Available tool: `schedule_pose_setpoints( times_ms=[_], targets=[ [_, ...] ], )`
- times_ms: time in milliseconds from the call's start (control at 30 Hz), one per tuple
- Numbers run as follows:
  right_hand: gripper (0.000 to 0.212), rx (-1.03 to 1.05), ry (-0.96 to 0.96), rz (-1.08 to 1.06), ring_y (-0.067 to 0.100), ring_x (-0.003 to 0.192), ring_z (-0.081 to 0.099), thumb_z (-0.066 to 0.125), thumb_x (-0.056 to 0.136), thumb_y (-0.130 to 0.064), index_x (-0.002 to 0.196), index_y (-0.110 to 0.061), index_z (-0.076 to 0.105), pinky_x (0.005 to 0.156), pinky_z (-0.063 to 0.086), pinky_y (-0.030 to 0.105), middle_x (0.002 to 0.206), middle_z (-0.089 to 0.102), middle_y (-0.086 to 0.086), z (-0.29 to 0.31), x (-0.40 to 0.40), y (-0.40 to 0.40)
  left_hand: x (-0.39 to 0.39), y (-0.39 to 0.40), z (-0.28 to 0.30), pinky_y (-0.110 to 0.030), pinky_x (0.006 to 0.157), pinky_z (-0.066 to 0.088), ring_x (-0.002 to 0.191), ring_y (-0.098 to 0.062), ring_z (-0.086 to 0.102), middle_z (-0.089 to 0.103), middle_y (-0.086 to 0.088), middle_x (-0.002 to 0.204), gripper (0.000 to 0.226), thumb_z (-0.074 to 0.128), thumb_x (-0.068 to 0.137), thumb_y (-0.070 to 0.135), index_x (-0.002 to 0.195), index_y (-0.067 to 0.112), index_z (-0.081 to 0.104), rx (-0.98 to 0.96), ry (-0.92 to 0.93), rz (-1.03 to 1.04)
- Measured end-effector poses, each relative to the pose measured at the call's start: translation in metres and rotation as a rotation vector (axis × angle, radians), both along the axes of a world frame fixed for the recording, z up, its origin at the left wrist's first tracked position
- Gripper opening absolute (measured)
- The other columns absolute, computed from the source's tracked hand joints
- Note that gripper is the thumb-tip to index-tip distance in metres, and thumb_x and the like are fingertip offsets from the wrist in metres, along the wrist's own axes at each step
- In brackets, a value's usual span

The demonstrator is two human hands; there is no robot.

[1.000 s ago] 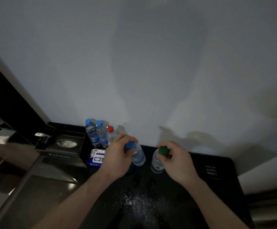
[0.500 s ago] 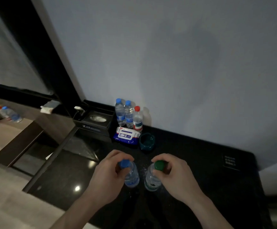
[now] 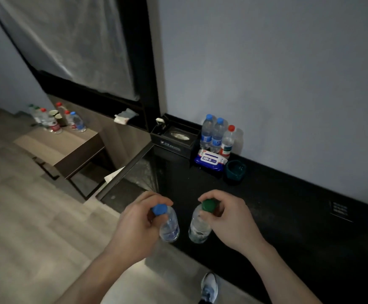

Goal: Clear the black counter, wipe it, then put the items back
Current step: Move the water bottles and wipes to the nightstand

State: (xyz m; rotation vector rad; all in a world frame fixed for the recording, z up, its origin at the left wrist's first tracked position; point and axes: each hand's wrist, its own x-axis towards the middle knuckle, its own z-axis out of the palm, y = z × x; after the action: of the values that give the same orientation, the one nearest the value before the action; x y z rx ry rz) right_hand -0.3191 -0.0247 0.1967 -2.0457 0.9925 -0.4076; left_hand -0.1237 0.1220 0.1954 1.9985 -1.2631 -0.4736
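Both hands have lifted a bottle clear of the black counter (image 3: pixel 288 205) and swung left since a second ago, the view turning with them. The left hand (image 3: pixel 134 224) pinches the blue-capped bottle (image 3: pixel 167 224) by its neck; the right hand (image 3: pixel 229 220) pinches the green-capped bottle (image 3: pixel 199 227) the same way. The two bottles hang near each other at 6 o'clock over the counter's front edge. At 12 o'clock three bottles (image 3: pixel 217 134), a wipes pack (image 3: pixel 210 160), a tissue box (image 3: pixel 176 139) and a teal dish (image 3: pixel 235 170) remain on the counter. At 10 o'clock a side table (image 3: pixel 64 148) already holds bottles (image 3: pixel 55 119), so clearing looks partway done, with wiping yet to come
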Motion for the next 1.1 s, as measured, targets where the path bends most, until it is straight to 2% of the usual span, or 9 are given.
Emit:
schedule_pose_setpoints(
  times_ms=[200, 400, 533, 667, 733, 833, 933, 1033, 1100],
  targets=[
    [0.026, 0.021, 0.001, 0.108, -0.008, 0.078, 0.063, 0.08, 0.085, -0.026, 0.103, -0.043, 0.071, 0.065, 0.044, 0.009, 0.084, 0.062, -0.039, 0.002, 0.046, 0.054, 0.032, 0.075, 0.001, -0.014, 0.072, 0.05, 0.093, 0.005, 0.061, 0.059, 0.028, 0.112, 0.036, 0.073, 0.092, 0.012, 0.106, 0.045, 0.069, 0.03, 0.027, 0.105],
    [0.025, 0.049, 0.006, 0.238, -0.009, 0.078, 0.062, 0.079, 0.087, -0.026, 0.104, -0.041, 0.071, 0.066, 0.046, 0.01, 0.08, 0.063, -0.035, 0.003, 0.114, 0.073, 0.081, 0.112, -0.001, -0.026, 0.073, 0.056, 0.089, -0.001, 0.063, 0.057, 0.029, 0.116, 0.037, 0.071, 0.094, 0.012, 0.106, 0.047, 0.068, 0.022, 0.072, 0.217],
    [0.026, 0.081, -0.001, 0.299, -0.006, 0.085, 0.065, 0.079, 0.086, -0.027, 0.106, -0.042, 0.07, 0.071, 0.05, 0.013, 0.086, 0.067, -0.024, -0.003, 0.172, 0.07, 0.127, 0.119, -0.004, -0.024, 0.074, 0.056, 0.089, 0.0, 0.063, 0.058, 0.027, 0.117, 0.037, 0.071, 0.094, 0.013, 0.104, 0.048, 0.068, 0.011, 0.06, 0.28],
    [0.026, 0.091, -0.013, 0.356, -0.008, 0.087, 0.065, 0.08, 0.087, -0.025, 0.104, -0.042, 0.069, 0.071, 0.052, 0.012, 0.088, 0.065, -0.034, -0.009, 0.242, 0.058, 0.186, 0.115, -0.001, -0.02, 0.072, 0.056, 0.092, 0.002, 0.063, 0.058, 0.027, 0.117, 0.036, 0.072, 0.094, 0.015, 0.104, 0.049, 0.068, 0.018, 0.059, 0.334],
    [0.026, 0.098, -0.017, 0.374, -0.008, 0.086, 0.065, 0.08, 0.088, -0.023, 0.104, -0.041, 0.069, 0.07, 0.052, 0.011, 0.088, 0.066, -0.031, -0.01, 0.278, 0.049, 0.218, 0.11, 0.002, -0.017, 0.069, 0.053, 0.092, 0.004, 0.062, 0.058, 0.027, 0.116, 0.034, 0.072, 0.094, 0.016, 0.104, 0.049, 0.068, 0.047, 0.03, 0.354],
    [0.028, 0.11, -0.015, 0.398, -0.002, 0.094, 0.067, 0.08, 0.088, -0.026, 0.107, -0.043, 0.068, 0.077, 0.059, 0.018, 0.1, 0.068, -0.02, -0.009, 0.33, 0.037, 0.265, 0.102, 0.006, -0.019, 0.07, 0.053, 0.09, 0.001, 0.062, 0.058, 0.029, 0.115, 0.034, 0.072, 0.093, 0.016, 0.103, 0.048, 0.067, 0.071, 0.019, 0.38],
    [0.026, 0.114, -0.043, 0.417, -0.001, 0.097, 0.067, 0.08, 0.087, -0.028, 0.108, -0.04, 0.068, 0.082, 0.06, 0.02, 0.104, 0.069, -0.019, -0.007, 0.383, 0.022, 0.31, 0.091, 0.011, -0.024, 0.073, 0.055, 0.089, -0.002, 0.062, 0.059, 0.026, 0.114, 0.038, 0.072, 0.093, 0.013, 0.104, 0.048, 0.067, 0.072, -0.004, 0.399],
    [0.025, 0.06, -0.045, 0.431, -0.012, 0.082, 0.061, 0.081, 0.086, -0.026, 0.106, -0.037, 0.071, 0.068, 0.049, 0.007, 0.088, 0.066, -0.024, -0.004, 0.43, 0.014, 0.351, 0.086, 0.016, -0.026, 0.074, 0.057, 0.09, -0.003, 0.064, 0.06, 0.024, 0.114, 0.038, 0.072, 0.092, 0.011, 0.105, 0.046, 0.067, 0.058, -0.037, 0.42],
    [0.024, 0.061, -0.046, 0.446, -0.012, 0.078, 0.06, 0.081, 0.086, -0.024, 0.103, -0.036, 0.071, 0.063, 0.044, 0.005, 0.087, 0.066, -0.024, -0.001, 0.457, 0.012, 0.373, 0.086, 0.018, -0.026, 0.073, 0.057, 0.09, -0.002, 0.064, 0.061, 0.024, 0.114, 0.037, 0.074, 0.092, 0.011, 0.104, 0.046, 0.067, 0.033, -0.042, 0.444]
  ],
)
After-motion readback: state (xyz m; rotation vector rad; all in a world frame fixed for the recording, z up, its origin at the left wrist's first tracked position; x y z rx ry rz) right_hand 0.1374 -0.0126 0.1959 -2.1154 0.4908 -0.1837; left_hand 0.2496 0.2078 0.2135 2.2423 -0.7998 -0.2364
